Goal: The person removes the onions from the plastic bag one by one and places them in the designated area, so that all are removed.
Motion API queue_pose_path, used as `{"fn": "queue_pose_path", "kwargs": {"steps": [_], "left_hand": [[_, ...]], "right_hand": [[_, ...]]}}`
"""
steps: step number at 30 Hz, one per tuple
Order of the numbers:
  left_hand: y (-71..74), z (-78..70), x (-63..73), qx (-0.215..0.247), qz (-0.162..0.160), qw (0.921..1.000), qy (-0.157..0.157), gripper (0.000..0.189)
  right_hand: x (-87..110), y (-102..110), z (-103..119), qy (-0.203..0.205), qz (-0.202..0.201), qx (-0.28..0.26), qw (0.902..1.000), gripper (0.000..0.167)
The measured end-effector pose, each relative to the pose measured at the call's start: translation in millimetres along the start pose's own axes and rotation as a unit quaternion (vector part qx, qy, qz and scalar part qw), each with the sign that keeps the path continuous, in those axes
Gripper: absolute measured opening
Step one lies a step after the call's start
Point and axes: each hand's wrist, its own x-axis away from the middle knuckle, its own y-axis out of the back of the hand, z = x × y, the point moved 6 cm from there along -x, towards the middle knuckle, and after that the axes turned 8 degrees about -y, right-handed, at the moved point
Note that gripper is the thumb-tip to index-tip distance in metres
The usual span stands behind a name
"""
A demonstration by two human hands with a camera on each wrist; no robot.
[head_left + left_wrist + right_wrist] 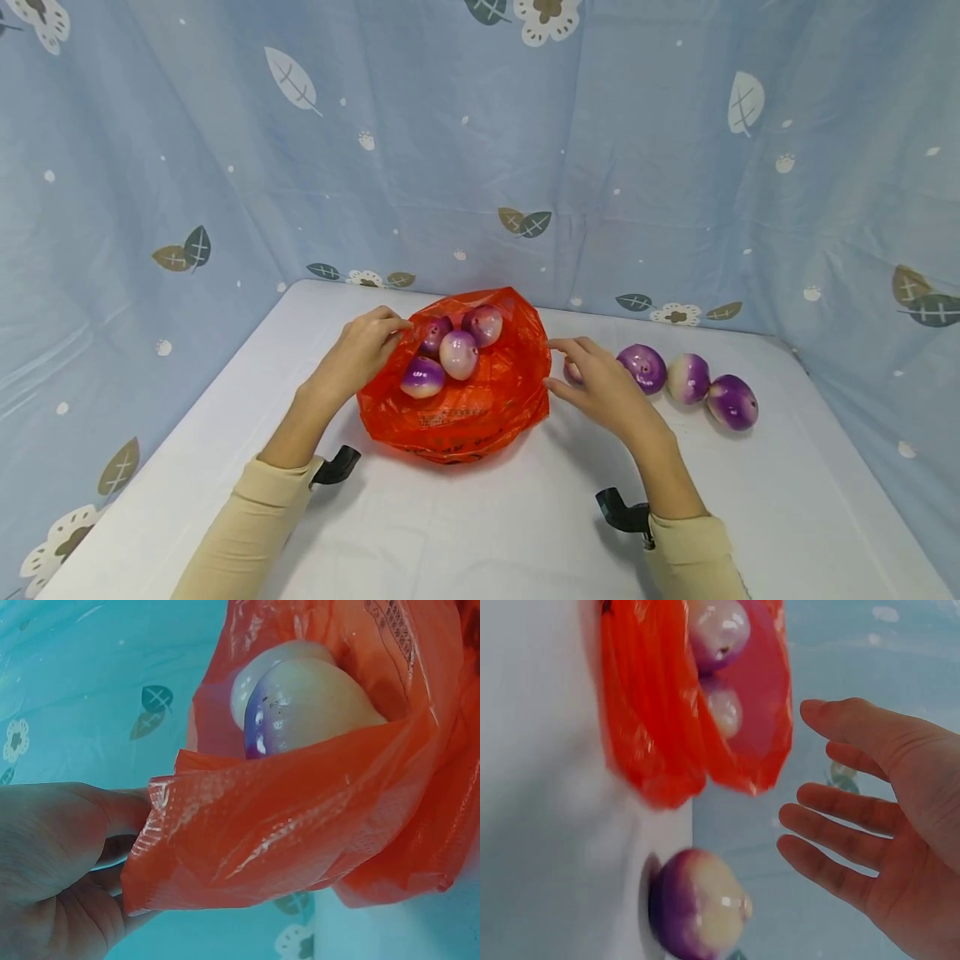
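Note:
A red plastic bag (480, 417) lies on the white table with its mouth spread wide. Several glossy purple-and-white turnips (459, 354) sit inside it, toward the back left. My left hand (363, 350) pinches the bag's left rim; in the left wrist view the thumb (124, 810) is on one side of the film and the other fingers are partly hidden behind it. At the bag's right rim, my right hand (600, 387) has its fingers spread and relaxed. In the right wrist view a gap shows between its fingertips (814, 709) and the bag, and nothing is held.
To the right of the bag, more turnips (687, 379) stand in a row, one (572, 372) partly hidden by my right hand. A blue patterned curtain (450, 150) hangs behind the white table (465, 533). Black camera mounts (626, 512) stick out at both wrists.

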Motion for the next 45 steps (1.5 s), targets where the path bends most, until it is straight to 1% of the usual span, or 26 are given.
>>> {"fn": "queue_pose_path", "kwargs": {"steps": [8,15,22,27,34,39,42,45], "left_hand": [[-1.8,0.4,-0.1,-0.001,0.002,1.0000,-0.002,0.022],[-1.7,0.4,-0.4,-0.004,-0.006,0.9999,-0.013,0.022],[-1.3,-0.4,0.3,-0.008,-0.009,0.9998,-0.015,0.022],[-1.3,-0.2,0.4,-0.008,-0.008,0.9998,-0.016,0.022],[-0.8,-1.5,0.3,-0.004,-0.006,0.9999,-0.013,0.022],[-1.7,-0.8,0.3,-0.004,-0.003,0.9999,-0.011,0.022],[-2.0,-0.1,0.3,-0.005,-0.005,0.9999,-0.011,0.022],[-1.9,0.2,0.2,-0.006,-0.008,0.9999,-0.011,0.022]], "right_hand": [[-11.5,-15,24,0.003,0.024,0.001,0.9997,0.052],[-20.7,-32,40,0.004,0.043,-0.006,0.9991,0.050],[-27.1,-49,52,0.016,0.038,-0.010,0.9991,0.049],[-32.2,-58,61,0.023,0.043,-0.014,0.9987,0.053],[-40.4,-68,69,0.016,0.048,-0.021,0.9985,0.061],[-46.9,-73,72,0.025,0.043,-0.005,0.9988,0.064],[-51.2,-77,74,0.025,0.038,0.009,0.9989,0.066],[-54.6,-79,75,0.020,0.038,0.011,0.9990,0.068]]}}
